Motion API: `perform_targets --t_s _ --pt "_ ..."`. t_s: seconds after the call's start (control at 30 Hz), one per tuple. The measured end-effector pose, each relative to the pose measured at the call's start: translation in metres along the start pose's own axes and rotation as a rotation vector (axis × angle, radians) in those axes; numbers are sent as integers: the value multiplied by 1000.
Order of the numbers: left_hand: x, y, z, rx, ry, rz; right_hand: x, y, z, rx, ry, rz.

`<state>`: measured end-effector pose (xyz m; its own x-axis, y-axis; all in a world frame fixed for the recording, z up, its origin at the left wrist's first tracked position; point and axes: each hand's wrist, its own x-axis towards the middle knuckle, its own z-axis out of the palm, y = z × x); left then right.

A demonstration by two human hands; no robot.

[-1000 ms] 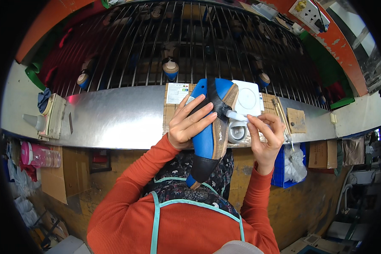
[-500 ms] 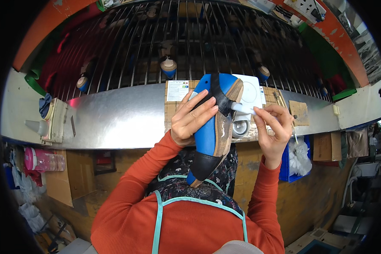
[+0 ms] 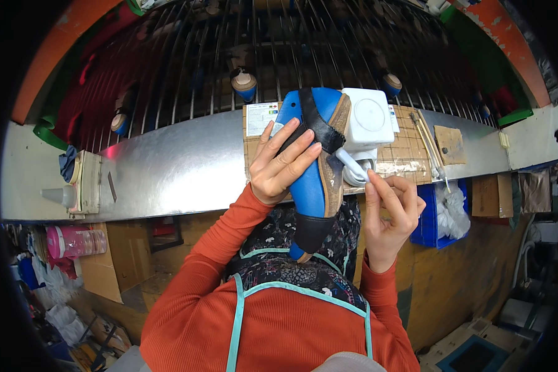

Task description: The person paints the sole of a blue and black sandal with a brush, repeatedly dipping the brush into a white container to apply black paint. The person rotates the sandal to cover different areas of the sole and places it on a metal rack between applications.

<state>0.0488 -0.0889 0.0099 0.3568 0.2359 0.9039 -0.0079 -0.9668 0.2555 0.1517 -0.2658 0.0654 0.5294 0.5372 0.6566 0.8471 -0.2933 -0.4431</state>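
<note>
Left hand (image 3: 281,166) grips blue sandal (image 3: 316,167) upright over metal bench (image 3: 167,167), fingers across black strap (image 3: 316,127). Right hand (image 3: 394,214) pinches white strip (image 3: 352,166) just beside the sole edge. White square box (image 3: 369,121) sits behind on cardboard mat (image 3: 409,149). Blue bin (image 3: 437,214) under bench, pink bottle (image 3: 74,242) far left.

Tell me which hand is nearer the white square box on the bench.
Right. The right hand sits just below the white square box, pinching a white strip; the left hand grips the blue sandal farther left.
</note>
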Motion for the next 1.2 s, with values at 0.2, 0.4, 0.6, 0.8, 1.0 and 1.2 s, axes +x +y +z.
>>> perform_targets --t_s 0.2,0.4,0.6,0.8,1.0,1.2 --pt "-2 0 -1 41 -2 10 -5 -7 9 -203 117 -80" --pt "-2 -3 -2 40 -12 22 -3 -7 15 -243 189 -120" --pt "-1 -8 -2 -31 45 -5 15 5 2 14 25 -157" --pt "4 -12 -5 -50 28 16 34 14 -13 113 -99 -191" --pt "9 -11 -7 -44 5 49 38 13 -1 18 96 -323" --pt "11 -11 -11 -28 -9 68 46 12 -14 11 -77 -316"
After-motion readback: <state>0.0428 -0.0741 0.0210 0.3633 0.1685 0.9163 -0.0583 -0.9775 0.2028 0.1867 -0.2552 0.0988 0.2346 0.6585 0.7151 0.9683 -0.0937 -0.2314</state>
